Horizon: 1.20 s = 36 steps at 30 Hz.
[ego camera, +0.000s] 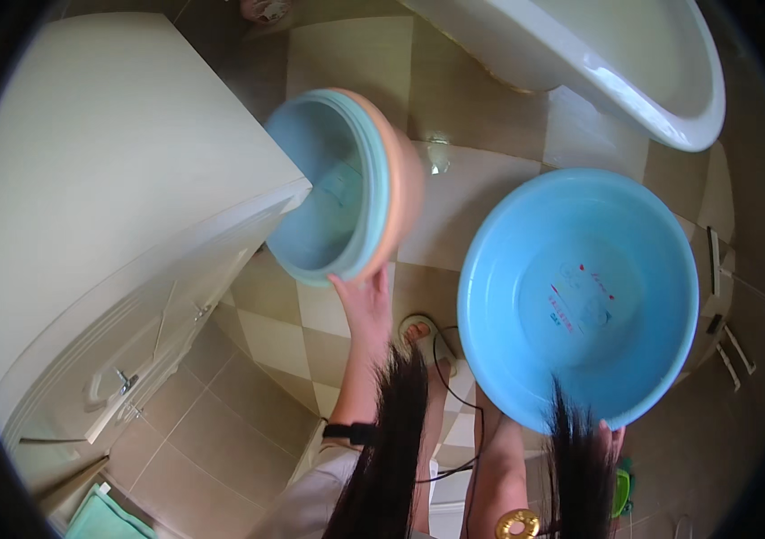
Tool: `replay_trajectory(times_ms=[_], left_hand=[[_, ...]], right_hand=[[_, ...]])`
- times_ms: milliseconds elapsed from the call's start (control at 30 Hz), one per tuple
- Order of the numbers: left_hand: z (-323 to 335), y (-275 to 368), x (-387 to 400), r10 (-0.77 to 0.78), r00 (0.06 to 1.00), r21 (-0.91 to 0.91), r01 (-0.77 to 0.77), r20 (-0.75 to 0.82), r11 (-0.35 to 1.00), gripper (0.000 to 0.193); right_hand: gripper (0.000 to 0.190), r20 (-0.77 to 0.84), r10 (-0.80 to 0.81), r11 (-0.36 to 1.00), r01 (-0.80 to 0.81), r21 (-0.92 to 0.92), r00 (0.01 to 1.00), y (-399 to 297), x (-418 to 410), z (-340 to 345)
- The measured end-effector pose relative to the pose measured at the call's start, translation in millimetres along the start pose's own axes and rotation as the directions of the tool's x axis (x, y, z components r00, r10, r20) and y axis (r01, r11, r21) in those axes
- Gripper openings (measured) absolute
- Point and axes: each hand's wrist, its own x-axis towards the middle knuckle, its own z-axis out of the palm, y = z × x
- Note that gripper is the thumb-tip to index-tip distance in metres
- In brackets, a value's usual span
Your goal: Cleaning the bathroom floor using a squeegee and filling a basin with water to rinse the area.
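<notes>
My left hand (366, 303) grips the near rim of a stack of nested plastic basins, its thumb over the edge. The inner light-blue basin (318, 202) is tipped to the left, and an orange basin (406, 195) shows around its outside. Part of the stack is hidden behind a white cabinet corner. On the right, a large round blue plastic basin (598, 229) faces up, with red and dark printing on its bottom. My right hand (615, 438) holds its near rim. Strands of dark hair cover much of that hand.
The white cabinet (120, 135) with metal handles fills the left side. A white bathroom fixture with a curved rim (689, 128) stands at upper right. Checkered floor tiles (268, 337) lie below. A black cable (446, 384) hangs by my legs, and a green towel (106, 515) is at lower left.
</notes>
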Motion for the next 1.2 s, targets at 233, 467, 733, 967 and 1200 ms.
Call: replay_trajectory(times_ms=[233, 467, 733, 967, 1200], left_hand=[[-44, -23, -165, -0.512, 0.859, -0.328, 0.481, -0.010, 0.813, 0.057], [-18, -15, -231, -0.579, 0.804, -0.164, 0.559, -0.133, 0.813, 0.037], [37, 28, -207, -0.366, 0.901, 0.665, 0.423, -0.233, 0.616, 0.047], [-11, 115, -210, -0.064, 0.963, 0.844, 0.261, -0.262, 0.468, 0.043], [-29, 128, -205, -0.070, 0.938, 0.805, 0.328, -0.339, 0.494, 0.043]], right_hand=[[0.035, 0.020, 0.114, 0.978, -0.108, -0.176, 0.993, 3, 11, 31], [0.031, 0.379, 0.055, 0.996, -0.078, 0.044, 0.924, 21, 29, 111], [0.030, 0.584, 0.019, 0.991, -0.093, 0.098, 0.811, 23, 70, 196], [0.030, 0.664, -0.036, 0.996, -0.029, 0.087, 0.747, 35, 90, 292], [0.034, 0.772, -0.063, 0.997, 0.073, 0.021, 0.633, 47, 110, 440]])
